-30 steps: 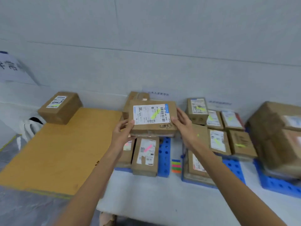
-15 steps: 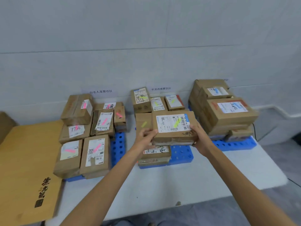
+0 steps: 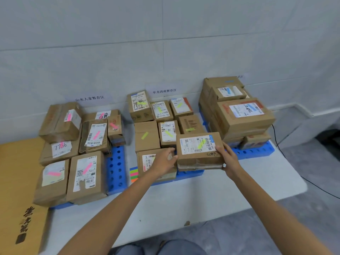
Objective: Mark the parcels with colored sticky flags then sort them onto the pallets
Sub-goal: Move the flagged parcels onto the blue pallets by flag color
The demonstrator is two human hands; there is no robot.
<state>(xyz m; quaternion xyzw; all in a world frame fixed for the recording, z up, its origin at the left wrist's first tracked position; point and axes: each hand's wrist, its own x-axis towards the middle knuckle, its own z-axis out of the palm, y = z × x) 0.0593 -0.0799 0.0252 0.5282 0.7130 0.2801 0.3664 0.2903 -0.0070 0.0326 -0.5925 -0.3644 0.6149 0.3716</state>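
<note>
Both hands — left hand (image 3: 164, 161), right hand (image 3: 228, 159) — gripping yellow-flagged parcel (image 3: 199, 150), over middle blue pallet (image 3: 189, 174)

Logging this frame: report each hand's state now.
Left hand: grips left end of the flat brown cardboard parcel.
Right hand: grips its right end.

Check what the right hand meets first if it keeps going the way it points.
Right hand grips the brown cardboard parcel with a green flag, so that comes first; past it, probably the green-flagged brown cardboard box behind, depth unclear.
</note>
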